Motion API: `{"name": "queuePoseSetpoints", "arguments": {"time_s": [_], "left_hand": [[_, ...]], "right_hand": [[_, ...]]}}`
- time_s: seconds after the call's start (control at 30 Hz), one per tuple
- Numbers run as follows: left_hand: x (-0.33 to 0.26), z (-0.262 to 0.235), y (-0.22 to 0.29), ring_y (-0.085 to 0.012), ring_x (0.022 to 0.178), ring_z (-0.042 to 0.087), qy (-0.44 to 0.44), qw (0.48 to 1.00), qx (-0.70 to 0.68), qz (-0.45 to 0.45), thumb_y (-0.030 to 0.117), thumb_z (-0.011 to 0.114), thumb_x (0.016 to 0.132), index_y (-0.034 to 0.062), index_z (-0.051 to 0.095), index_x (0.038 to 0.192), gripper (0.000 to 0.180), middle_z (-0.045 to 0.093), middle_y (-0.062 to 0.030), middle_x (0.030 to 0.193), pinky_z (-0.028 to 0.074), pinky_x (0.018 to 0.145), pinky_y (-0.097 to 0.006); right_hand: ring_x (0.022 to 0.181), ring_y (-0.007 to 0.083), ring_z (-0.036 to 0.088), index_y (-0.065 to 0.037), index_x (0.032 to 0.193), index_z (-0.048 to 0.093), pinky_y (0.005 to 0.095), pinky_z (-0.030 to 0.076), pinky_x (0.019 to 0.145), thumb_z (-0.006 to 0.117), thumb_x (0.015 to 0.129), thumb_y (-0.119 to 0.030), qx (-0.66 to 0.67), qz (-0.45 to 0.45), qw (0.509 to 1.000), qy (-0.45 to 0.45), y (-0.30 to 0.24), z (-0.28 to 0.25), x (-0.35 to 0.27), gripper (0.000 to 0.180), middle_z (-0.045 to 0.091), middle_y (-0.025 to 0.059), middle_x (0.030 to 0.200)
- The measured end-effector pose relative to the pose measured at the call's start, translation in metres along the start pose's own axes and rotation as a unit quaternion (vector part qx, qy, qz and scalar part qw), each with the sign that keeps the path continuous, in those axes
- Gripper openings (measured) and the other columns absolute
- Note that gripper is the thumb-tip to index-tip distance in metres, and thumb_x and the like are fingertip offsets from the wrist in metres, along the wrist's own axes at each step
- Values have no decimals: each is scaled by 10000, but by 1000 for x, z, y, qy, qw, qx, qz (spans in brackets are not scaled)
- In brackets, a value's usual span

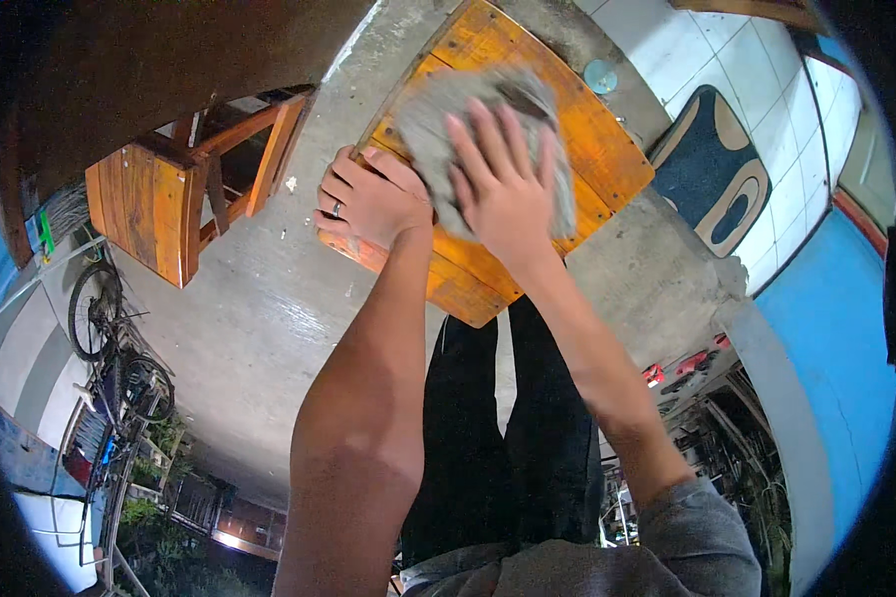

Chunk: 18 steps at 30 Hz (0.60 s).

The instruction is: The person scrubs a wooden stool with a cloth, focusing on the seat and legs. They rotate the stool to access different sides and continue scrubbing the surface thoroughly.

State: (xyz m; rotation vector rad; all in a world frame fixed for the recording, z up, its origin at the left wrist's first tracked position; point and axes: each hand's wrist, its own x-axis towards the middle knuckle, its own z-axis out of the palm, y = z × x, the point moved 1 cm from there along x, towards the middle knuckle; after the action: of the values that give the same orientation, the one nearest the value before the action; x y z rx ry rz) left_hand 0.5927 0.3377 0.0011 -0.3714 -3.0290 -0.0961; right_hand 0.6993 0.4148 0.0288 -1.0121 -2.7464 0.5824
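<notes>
An orange-brown wooden table (597, 149) with a slatted top stands in front of me. A crumpled grey cloth (433, 119), smeared by motion, lies on its top. My right hand (508, 189) presses flat on this cloth with the fingers spread. At the table's left edge, my left hand (378, 199) is bent over the rim, its fingers curled around the side and a ring on one of them. The cloth's left border almost meets my left hand. What lies under the cloth is hidden.
Left of the table is a wooden chair or bench (159, 209) on the concrete floor (259, 308). A small round clear object (600, 77) sits by the table's far right edge. A dark-and-beige mat (712, 169) lies to the right. Bicycles (114, 338) stand at the far left.
</notes>
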Motion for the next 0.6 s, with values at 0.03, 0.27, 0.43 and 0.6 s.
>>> {"name": "queuePoseSetpoints", "arguments": {"time_s": [0.03,0.27,0.43,0.6], "left_hand": [[1,-2,0,-305,1071,458,-2,1000,2,-1,363,384,956,110,543,1099,332,546,-105,1096,269,994,-511],[2,-2,-1,-312,1115,442,-15,1000,0,1,371,362,968,113,534,1113,342,533,-115,1128,243,1018,-534],[-1,0,3,-314,1125,443,-1,1000,-8,-6,367,371,961,115,534,1109,335,533,-118,1121,239,1025,-540],[-1,9,-3,-304,1089,472,33,999,16,-16,369,425,936,139,561,1072,300,557,-92,1065,266,1014,-528]], "right_hand": [[1421,313,340,-212,1411,513,597,159,1146,652,876,-317,-17,25,999,-11,11,-11,-24,563,408,90,1516],[1428,355,309,-188,1422,502,619,138,1136,580,922,-356,-140,159,972,99,75,-27,-26,532,406,115,1517],[1393,361,350,-178,1417,502,610,176,1128,547,935,-332,-91,145,973,152,42,-4,53,508,418,134,1499],[1377,370,369,-130,1356,550,575,210,1132,572,924,-247,74,38,990,110,5,-19,22,449,437,161,1476]]}}
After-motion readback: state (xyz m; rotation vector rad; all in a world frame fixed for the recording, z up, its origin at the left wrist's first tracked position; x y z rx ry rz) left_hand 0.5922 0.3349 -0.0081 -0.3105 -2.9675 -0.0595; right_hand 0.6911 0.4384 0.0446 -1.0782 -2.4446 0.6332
